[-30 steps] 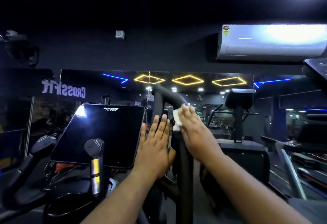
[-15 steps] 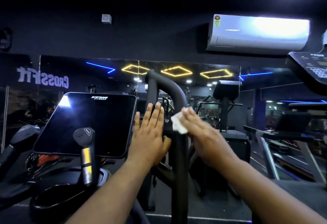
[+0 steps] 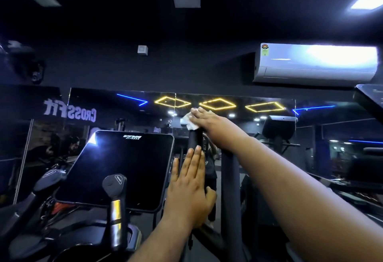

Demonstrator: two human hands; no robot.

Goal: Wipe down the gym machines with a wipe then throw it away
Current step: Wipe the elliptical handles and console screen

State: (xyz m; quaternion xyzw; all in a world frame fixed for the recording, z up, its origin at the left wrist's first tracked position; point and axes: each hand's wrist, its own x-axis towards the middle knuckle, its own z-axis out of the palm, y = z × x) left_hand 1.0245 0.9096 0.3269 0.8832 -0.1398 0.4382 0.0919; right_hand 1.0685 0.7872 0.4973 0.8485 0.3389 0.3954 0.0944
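The white wipe (image 3: 189, 121) sits on top of the machine's curved black handlebar (image 3: 195, 137), pressed under the right hand's (image 3: 215, 125) flat fingers, higher than a second ago, while the left hand (image 3: 189, 189) stays open-palmed against the bar; wiping is underway, disposal remains.

Dark gym floor (image 3: 348, 205) at right w/ black cardio machines standing on it; black upright bar (image 3: 231, 189) rising from below, centre frame.
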